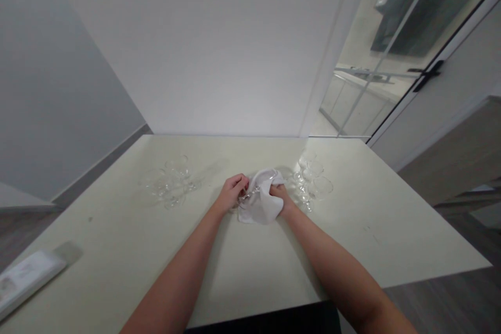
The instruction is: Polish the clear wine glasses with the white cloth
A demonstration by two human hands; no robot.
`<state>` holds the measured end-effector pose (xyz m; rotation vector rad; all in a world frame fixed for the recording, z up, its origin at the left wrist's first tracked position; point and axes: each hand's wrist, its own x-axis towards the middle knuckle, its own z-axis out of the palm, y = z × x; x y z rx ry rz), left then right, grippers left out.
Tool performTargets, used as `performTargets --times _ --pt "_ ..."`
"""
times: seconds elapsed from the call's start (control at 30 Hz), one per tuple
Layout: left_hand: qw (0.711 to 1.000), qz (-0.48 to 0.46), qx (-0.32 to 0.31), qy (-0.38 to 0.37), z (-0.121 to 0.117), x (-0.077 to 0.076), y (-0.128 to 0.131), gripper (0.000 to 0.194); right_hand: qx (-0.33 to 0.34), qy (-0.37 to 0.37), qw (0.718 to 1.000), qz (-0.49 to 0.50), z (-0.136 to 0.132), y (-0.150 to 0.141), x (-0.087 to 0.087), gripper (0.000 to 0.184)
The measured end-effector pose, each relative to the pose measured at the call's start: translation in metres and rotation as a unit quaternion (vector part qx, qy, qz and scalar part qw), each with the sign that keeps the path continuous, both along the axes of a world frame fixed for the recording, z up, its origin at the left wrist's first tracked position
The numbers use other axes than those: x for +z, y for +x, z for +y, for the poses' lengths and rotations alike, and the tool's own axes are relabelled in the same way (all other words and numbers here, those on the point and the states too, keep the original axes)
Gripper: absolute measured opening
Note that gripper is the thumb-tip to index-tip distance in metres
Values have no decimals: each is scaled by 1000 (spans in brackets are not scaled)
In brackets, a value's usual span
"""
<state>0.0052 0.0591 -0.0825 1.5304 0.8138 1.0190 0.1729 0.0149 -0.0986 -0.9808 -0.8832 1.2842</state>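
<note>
A stemmed glass lies tilted between two bare hands over a pale counter, its long axis slanting from foot at lower left to bowl at upper right. The left hand has its grip closed around the foot end; the right hand grasps a white cloth wrapped about the bowl. Clear glassware stands to the left, more glasses to the right.

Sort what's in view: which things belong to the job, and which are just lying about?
Belong to the job:
clear glass, at the left hand
white cloth, in the right hand
likely left glasses, right glasses

Seemingly lying about:
white box, near left
black object, near edge
</note>
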Motion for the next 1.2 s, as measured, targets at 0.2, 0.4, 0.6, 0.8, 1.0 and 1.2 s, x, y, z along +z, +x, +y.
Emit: performTargets --times 0.2,0.4,0.6,0.8,1.0,1.2 --pt "999 -17 27 26 -3 -3 3 36 34 -3 999 20 -3 -8 -2 38" --pt "997 -47 50 34 -3 -5 8 33 72 16 990 -122 -8 -12 -9 37" --pt "993 -117 -19 -27 -1 -8 7 47 131 19 984 -118 -10 -11 -8 39" --pt "984 -168 -16 -55 2 -13 6 50 141 -34 984 -100 -10 -9 -8 34" --pt "977 -191 -36 -86 0 -11 7 56 137 -10 985 -103 -8 -10 -11 35" --pt "981 -175 -12 -79 3 -15 7 53 129 -17 986 -104 -8 -10 -10 37"
